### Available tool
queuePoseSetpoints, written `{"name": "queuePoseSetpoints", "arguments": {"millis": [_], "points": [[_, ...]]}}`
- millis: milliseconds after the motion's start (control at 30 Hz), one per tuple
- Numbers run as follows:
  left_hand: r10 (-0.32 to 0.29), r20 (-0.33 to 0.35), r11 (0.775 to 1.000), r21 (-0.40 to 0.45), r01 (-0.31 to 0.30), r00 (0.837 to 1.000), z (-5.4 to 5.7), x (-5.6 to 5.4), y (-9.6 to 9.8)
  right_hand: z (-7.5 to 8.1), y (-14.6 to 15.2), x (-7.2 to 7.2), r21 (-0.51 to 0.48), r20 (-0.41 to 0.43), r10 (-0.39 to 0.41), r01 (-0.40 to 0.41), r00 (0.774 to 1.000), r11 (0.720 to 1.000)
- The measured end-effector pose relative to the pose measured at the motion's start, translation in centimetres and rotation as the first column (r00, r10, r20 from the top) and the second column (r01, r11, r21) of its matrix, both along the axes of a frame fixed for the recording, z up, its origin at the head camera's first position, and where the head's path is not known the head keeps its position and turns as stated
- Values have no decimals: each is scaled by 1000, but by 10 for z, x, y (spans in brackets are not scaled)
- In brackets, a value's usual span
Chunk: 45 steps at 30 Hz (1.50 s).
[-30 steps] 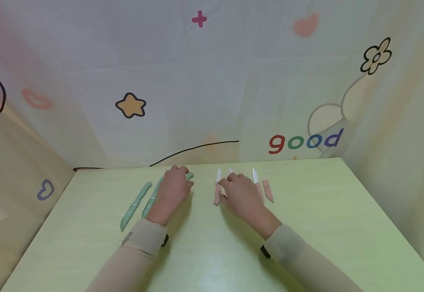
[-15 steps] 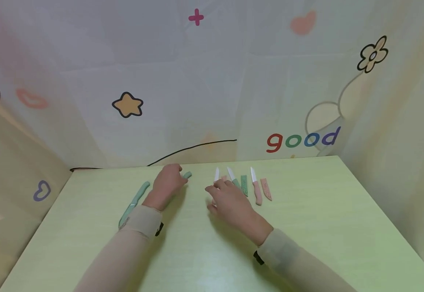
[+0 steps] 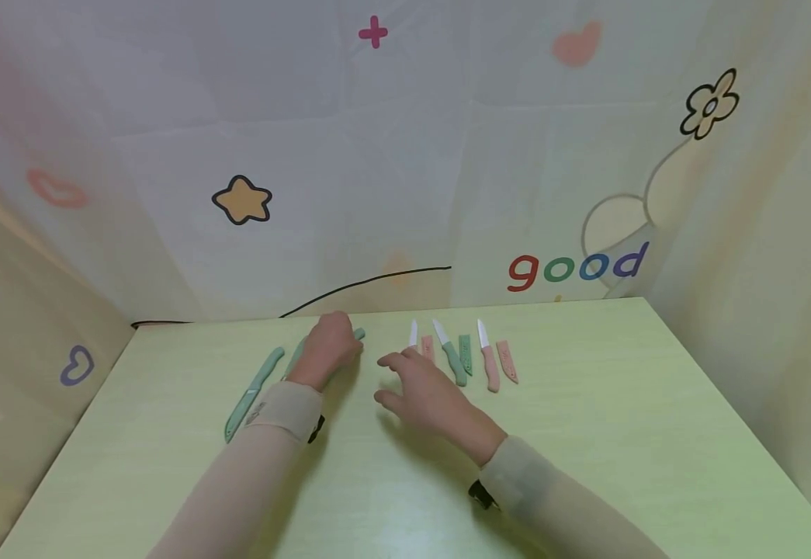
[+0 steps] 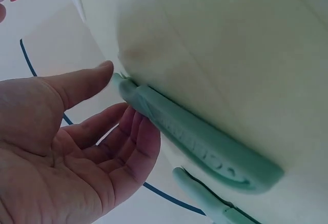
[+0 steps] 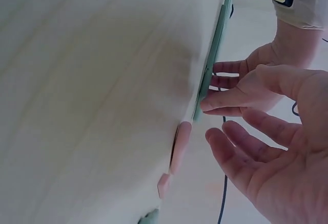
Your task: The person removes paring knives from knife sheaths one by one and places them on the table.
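My left hand [image 3: 328, 349] reaches over the green sheathed knives at the left. In the left wrist view its fingertips touch the handle of a green sheathed knife [image 4: 205, 142], which lies on the table, while the thumb stands apart on the handle's other side. A second green knife [image 4: 202, 193] lies beside it, and another sheathed green knife [image 3: 254, 392] rests farther left. My right hand [image 3: 426, 392] hovers with spread, loosely bent fingers, holding nothing. It hides the handle of a pink knife [image 3: 414, 334] in the head view; that handle shows in the right wrist view.
Right of the hands, a pink sheath [image 3: 428, 347], a green knife [image 3: 452, 361], a green sheath [image 3: 466, 353], another pink knife [image 3: 489, 365] and another pink sheath [image 3: 507, 362] lie in a row near the back edge. A printed curtain [image 3: 349, 194] hangs behind the table [image 3: 587, 435].
My right hand has drawn left and toward me, off the row of bare knives, uncovering the green knife and sheath. The left hand has shifted slightly among the green knives.
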<state>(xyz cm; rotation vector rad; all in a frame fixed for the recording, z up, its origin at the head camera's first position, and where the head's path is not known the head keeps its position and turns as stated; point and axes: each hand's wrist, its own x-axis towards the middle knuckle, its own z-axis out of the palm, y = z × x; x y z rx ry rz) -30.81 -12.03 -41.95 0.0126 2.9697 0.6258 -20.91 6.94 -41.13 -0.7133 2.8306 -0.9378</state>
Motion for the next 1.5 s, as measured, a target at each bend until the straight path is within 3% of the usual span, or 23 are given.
{"name": "queuePoseSetpoints", "arguments": {"millis": [267, 467, 633, 767, 867, 1033, 1133, 1200, 1300, 1400, 1500], "points": [[10, 18, 998, -60, -9, 1000, -1, -6, 1, -4, -6, -8, -184, 176, -11, 44, 984, 982], [-9, 51, 1000, -19, 10, 999, -1, -7, 1, -9, -12, -11, -287, 326, -20, 119, 945, 951], [-28, 53, 998, 53, 25, 998, 2, -5, -3, -15, -17, -14, -399, 474, 8, 207, 881, 893], [-26, 57, 990, 140, 17, 998, 3, -3, -9, -19, -20, -15, -492, 572, 64, 279, 817, 825], [-13, 85, 979, 205, -5, 996, 2, -3, -15, -20, -22, -15, -547, 630, 121, 327, 767, 770], [19, 130, 949, 311, -59, 991, 0, -2, -22, -21, -27, -14, -575, 696, 168, 403, 698, 712], [38, 179, 904, 413, -110, 983, 0, 0, -24, -22, -29, -14, -581, 717, 184, 430, 672, 691], [47, 215, 859, 489, -150, 975, 0, 3, -24, -22, -30, -15, -585, 726, 198, 440, 659, 682], [48, 263, 775, 599, -202, 964, 2, 6, -23, -23, -32, -15, -592, 726, 213, 436, 654, 678], [49, 304, 667, 699, -257, 951, 3, 9, -22, -25, -33, -15, -598, 725, 217, 440, 654, 670], [69, 322, 588, 751, -299, 944, 4, 11, -21, -25, -32, -15, -600, 718, 203, 445, 665, 665]]}}
